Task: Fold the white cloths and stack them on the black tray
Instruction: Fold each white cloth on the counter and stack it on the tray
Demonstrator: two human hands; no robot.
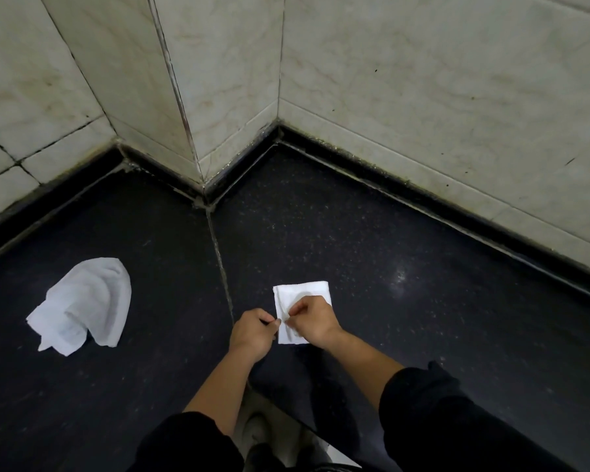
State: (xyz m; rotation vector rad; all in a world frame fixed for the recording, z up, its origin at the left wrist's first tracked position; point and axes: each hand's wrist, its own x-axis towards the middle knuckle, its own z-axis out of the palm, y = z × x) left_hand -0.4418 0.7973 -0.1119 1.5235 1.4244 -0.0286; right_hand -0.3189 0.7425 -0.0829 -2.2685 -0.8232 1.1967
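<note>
**Both hands pinch the folded cloth**

The left hand (251,333) and right hand (312,320) meet at the left edge of a small folded cloth (307,294), fingertips pinched on it; the right hand covers its lower half. It lies flat on the dark counter (423,301), with open room all round. A crumpled cloth (82,304) lies well apart, left. Tiled walls (423,97) bound the far edge. No tray shows.
</note>
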